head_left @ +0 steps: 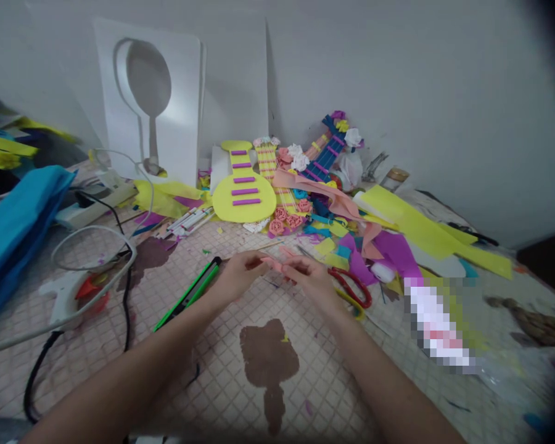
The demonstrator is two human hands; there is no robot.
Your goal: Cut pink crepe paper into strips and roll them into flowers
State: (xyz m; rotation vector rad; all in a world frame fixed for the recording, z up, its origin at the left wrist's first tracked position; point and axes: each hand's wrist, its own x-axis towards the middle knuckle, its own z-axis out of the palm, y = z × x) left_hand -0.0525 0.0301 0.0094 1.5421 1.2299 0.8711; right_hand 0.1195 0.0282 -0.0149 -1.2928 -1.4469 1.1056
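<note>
Between my two hands, over the middle of the table, is a small strip of pink crepe paper [274, 263]. My left hand [244, 271] pinches its left end between thumb and fingers. The other end is gripped by the fingertips of my right hand [309, 277]. Close beside my right hand lie scissors with red handles [358, 288]. A green and black box cutter [189, 293] rests to the left, near my left wrist. Behind my hands stands a yellow guitar-shaped cutout [244, 196] with purple bars across it.
Flower-trimmed paper guitars [326, 151] lean at the back among crepe scraps [356, 259]. A white glue gun [65, 296] and its looping cable are at left. A white board with a spoon-shaped cutout [185, 92] leans on the wall. A brown patch [271, 354] marks the tabletop in front.
</note>
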